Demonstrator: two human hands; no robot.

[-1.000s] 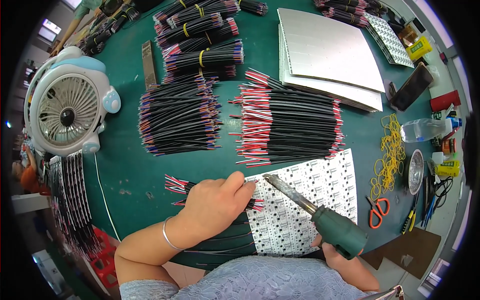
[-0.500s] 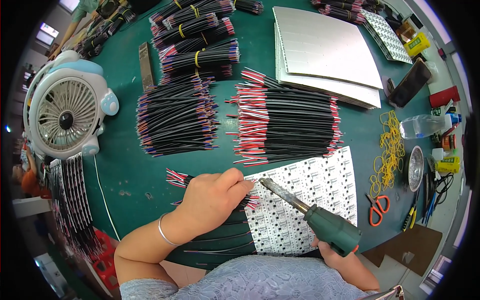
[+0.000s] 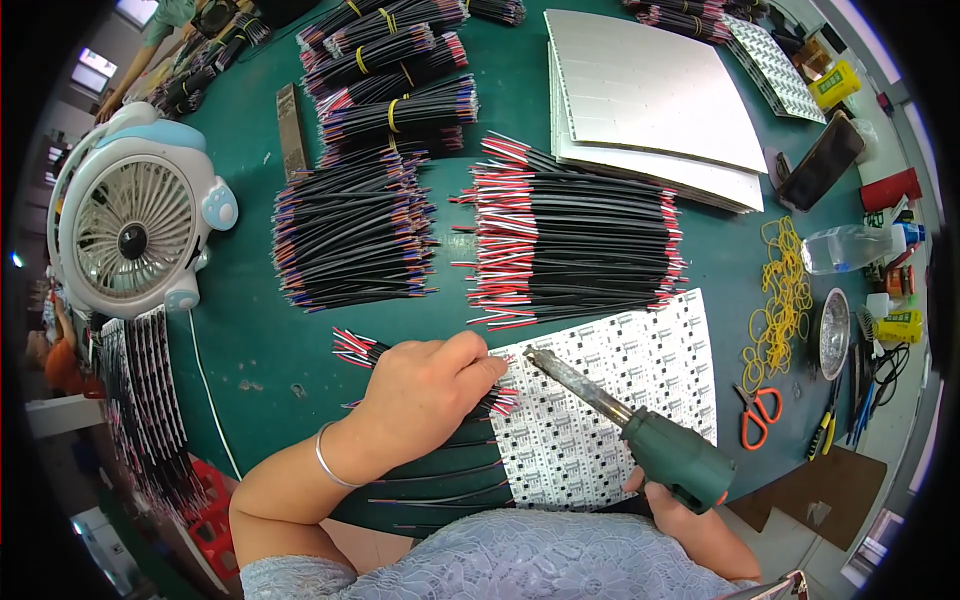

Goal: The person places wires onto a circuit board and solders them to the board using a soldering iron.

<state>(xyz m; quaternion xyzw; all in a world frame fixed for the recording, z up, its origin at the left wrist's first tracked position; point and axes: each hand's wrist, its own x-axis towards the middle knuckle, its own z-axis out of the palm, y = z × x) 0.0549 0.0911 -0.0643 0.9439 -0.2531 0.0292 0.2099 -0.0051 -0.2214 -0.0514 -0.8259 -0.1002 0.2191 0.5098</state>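
Two hands closed: left hand (image 3: 425,395) on wires (image 3: 470,400) (board's (image 3: 610,420) left edge), right hand (image 3: 690,515) round soldering iron (image 3: 640,435).

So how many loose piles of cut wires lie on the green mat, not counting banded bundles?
2: one dark pile left of centre, one red-and-white-tipped pile beside it. More wires lie under the left hand.

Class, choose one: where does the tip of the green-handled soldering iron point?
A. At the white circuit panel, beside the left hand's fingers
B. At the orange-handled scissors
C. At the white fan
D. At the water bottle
A: the right hand holds the soldering iron, its tip over the circuit panel next to the left hand.
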